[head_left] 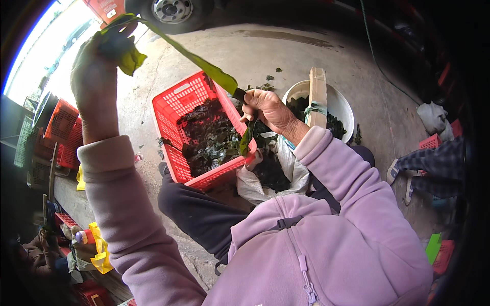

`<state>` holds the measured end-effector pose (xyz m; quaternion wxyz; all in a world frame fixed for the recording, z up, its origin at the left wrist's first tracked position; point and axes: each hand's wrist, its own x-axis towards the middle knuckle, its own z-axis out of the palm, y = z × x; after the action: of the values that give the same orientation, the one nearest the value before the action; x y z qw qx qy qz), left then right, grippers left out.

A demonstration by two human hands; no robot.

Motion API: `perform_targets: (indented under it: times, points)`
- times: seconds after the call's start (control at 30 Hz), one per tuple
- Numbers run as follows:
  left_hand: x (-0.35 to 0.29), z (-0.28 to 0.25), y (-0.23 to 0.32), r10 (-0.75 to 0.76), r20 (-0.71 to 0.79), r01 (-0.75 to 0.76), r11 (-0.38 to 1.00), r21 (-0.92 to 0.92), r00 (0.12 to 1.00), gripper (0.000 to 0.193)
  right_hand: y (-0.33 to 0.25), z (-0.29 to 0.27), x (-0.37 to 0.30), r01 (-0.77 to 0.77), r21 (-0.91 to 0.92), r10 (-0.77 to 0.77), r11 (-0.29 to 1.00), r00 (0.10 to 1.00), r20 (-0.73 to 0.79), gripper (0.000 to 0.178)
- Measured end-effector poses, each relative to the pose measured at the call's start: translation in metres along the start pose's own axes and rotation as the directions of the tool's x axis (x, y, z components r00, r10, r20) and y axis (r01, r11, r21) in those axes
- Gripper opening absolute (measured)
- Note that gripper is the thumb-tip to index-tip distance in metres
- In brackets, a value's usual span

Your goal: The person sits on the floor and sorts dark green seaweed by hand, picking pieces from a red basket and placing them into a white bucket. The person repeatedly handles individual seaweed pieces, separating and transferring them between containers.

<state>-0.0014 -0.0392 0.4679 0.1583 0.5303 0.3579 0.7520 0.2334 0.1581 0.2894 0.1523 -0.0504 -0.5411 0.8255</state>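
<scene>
A long green strip of seaweed (191,58) stretches between my two hands above a red plastic crate (164,112). Raised high at the upper left, my left hand (97,64) grips one end, with a yellowish flap hanging beside the fingers. My right hand (270,108) pinches the strip's other part over the crate's right edge, and a green piece dangles below it. Dark wet seaweed (209,135) covers much of the crate's bottom. Close to my right wrist stands a white bucket (349,115) of dark seaweed, with a wooden board (317,84) across it.
An open white sack (296,166) with dark seaweed lies between my legs. Seaweed scraps dot the concrete floor (286,46). A vehicle wheel (172,10) is at the far side. Red crates (64,120) stand left; another person's legs (429,168) show at right.
</scene>
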Motion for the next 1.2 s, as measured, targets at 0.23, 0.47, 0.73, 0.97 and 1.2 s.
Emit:
perform_targets:
  times: [0.23,0.47,0.73,0.97,1.2]
  points:
    - [-0.008,-0.037,0.009,0.111,-0.074,-0.054,0.845,0.533,0.991,0.031,-0.002,-0.054,-0.009,-0.054,0.085,0.094,0.995,0.814,-0.573,0.010]
    - [-0.076,-0.009,-0.058,-0.194,-0.378,0.354,0.836,0.419,0.905,0.020,-0.018,-0.049,0.002,0.039,-0.421,-0.267,0.906,0.824,-0.499,0.013]
    - [-0.213,0.142,-0.151,-0.700,-0.325,0.432,-0.026,0.901,0.636,0.053,-0.064,-0.008,0.011,0.106,-0.264,-0.222,0.959,0.858,-0.462,0.013]
    - [-0.182,0.189,-0.183,-0.752,0.132,0.588,0.379,-0.715,0.645,0.070,-0.063,0.005,-0.029,0.136,-0.026,-0.133,0.990,0.891,-0.434,0.020]
    - [-0.173,0.178,-0.209,-0.746,-0.222,0.366,0.536,-0.761,0.628,0.032,-0.026,-0.023,-0.091,0.054,0.198,0.073,0.979,0.809,-0.583,0.021]
